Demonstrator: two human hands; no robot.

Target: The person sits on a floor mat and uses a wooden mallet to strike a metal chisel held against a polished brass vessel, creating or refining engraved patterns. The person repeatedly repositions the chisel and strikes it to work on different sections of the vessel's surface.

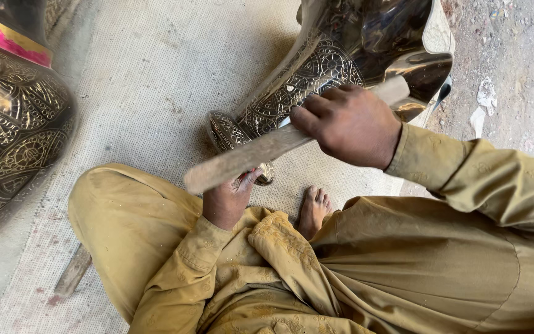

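I sit cross-legged on a woven mat (pixel 149 80). An engraved brass vase (pixel 316 68) lies tilted in front of me, its narrow end pointing at my lap. My right hand (pixel 347 124) grips a long wooden stick (pixel 242 158) that lies across the vase's neck. My left hand (pixel 230 198) is under the stick's lower end, fingers closed around a small tool pressed against the vase's narrow end (pixel 230 130); the tool is mostly hidden.
A second large engraved brass vessel (pixel 13 124) with a pink and gold band stands at the left. A wooden handle (pixel 72 272) pokes out from under my left knee. My bare foot (pixel 313 210) rests near the vase. Bare dirt ground (pixel 514 62) lies at the right.
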